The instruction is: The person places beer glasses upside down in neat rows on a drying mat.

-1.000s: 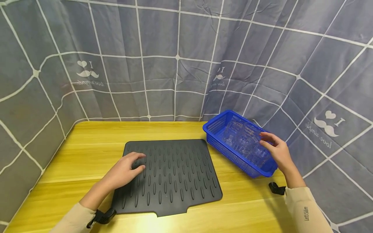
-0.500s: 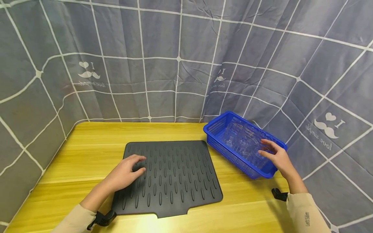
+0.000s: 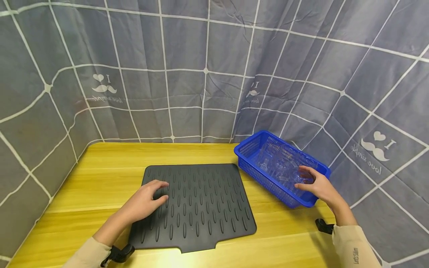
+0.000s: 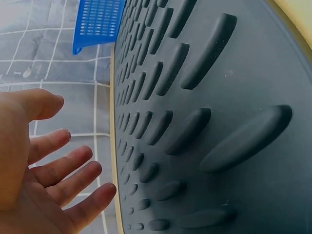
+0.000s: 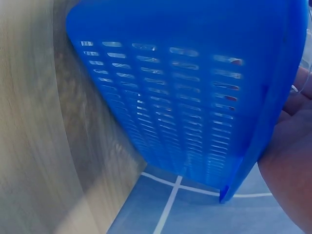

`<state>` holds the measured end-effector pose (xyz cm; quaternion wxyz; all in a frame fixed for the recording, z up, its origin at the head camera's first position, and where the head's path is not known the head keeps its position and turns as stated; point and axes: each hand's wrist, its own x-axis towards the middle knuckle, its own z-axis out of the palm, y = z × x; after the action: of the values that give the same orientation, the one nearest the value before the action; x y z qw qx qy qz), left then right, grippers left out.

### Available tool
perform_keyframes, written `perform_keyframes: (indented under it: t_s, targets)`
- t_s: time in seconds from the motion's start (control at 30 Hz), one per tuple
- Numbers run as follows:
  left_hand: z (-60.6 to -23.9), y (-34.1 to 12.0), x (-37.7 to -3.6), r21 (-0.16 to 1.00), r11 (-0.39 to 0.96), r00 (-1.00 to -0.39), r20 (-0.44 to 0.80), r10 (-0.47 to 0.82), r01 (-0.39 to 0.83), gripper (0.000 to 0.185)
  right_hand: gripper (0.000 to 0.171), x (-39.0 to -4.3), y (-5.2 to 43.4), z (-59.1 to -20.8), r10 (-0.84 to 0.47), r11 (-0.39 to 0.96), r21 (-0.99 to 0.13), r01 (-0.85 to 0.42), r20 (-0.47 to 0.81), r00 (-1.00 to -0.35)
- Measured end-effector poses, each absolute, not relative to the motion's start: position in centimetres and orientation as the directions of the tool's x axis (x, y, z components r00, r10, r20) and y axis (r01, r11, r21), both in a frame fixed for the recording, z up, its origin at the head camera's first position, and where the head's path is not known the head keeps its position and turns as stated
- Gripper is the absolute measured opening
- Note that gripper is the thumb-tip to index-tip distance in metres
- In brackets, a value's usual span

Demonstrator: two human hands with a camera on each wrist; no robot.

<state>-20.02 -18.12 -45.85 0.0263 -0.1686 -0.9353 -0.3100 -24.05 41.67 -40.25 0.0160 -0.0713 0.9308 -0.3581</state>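
My right hand (image 3: 320, 186) reaches over the near right end of a blue plastic basket (image 3: 264, 178), thumb and fingers spread at the clear glasses (image 3: 279, 165) lying inside. Through the basket's slots in the right wrist view, reddish fingertips (image 5: 231, 98) show below the rim; the basket wall hides much of that hand (image 5: 297, 131). My left hand (image 3: 144, 201) hovers over the left part of a dark grey ribbed mat (image 3: 201, 208), its fingers loosely bent and holding nothing. In the left wrist view, that hand's fingers (image 4: 73, 165) are apart beside the mat.
A yellow wood-grain table (image 3: 110, 160) carries the mat and basket. Grey curtain (image 3: 184, 89) with white grid lines stands close behind the table and along both sides. The basket's far right side is near the curtain. Each wrist wears a black camera mount (image 3: 122, 254).
My right hand has lowered toward the glasses in the basket, its thumb and fingers spreading wider. The left hand has hardly moved. The head view has tilted slightly upward.
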Motion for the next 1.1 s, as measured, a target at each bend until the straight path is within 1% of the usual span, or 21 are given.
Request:
perform_keyframes:
  t_s: [0.27, 0.53, 0.8, 0.93, 1.1]
  targets:
    - [-46.06, -18.01, -19.99, 0.575, 0.746, -0.94, 0.16, 0.301, 0.336, 0.047, 0.081, -24.1, 41.46, -40.17, -0.141, 0.748, -0.651, -0.132, 0.039, -0.989]
    - [-46.09, -17.96, -19.93, 0.578, 0.749, -0.943, 0.141, 0.3, 0.324, 0.047, 0.08, -24.07, 41.74, -40.54, -0.121, 0.73, -0.673, -0.118, 0.043, -0.992]
    - [-46.05, -17.84, -19.8, 0.579, 0.748, -0.943, 0.145, 0.299, 0.326, 0.046, 0.078, -24.02, 41.87, -40.46, -0.104, 0.693, -0.709, -0.128, 0.077, -0.992]
    - [-46.13, -17.78, -19.78, 0.58, 0.745, -0.942, 0.147, 0.302, 0.329, 0.045, 0.076, -23.96, 41.87, -40.12, -0.104, 0.68, -0.717, -0.154, 0.113, -0.988]
    - [-46.15, -17.77, -19.73, 0.582, 0.744, -0.942, 0.148, 0.302, 0.33, 0.045, 0.072, -23.98, 41.75, -39.72, -0.114, 0.676, -0.704, -0.219, 0.194, -0.974]
